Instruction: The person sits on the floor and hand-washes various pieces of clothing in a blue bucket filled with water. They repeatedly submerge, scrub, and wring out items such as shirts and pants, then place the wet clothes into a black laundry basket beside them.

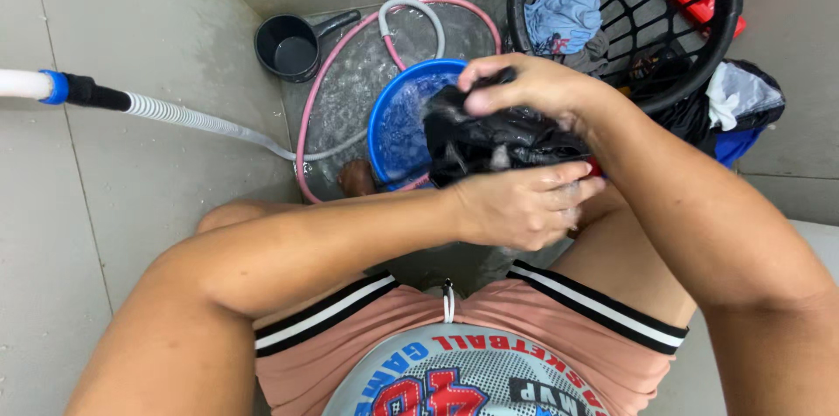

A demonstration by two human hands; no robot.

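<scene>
A wet black garment (489,143), streaked with soap foam, is bunched between both my hands over the near rim of a blue basin (389,123) of soapy water. My left hand (520,206) grips the cloth from below, fingers curled around its lower edge. My right hand (524,84) presses down on the top of the bundle, fingers closed on the fabric. My bare knees frame the basin on either side.
A black laundry basket (725,5) with a blue cloth (564,18) and dark clothes stands at the upper right. A dark dipper (288,45) sits in the corner. Pink hose (308,106) and a white ribbed hose (192,114) run over the wet tiled floor.
</scene>
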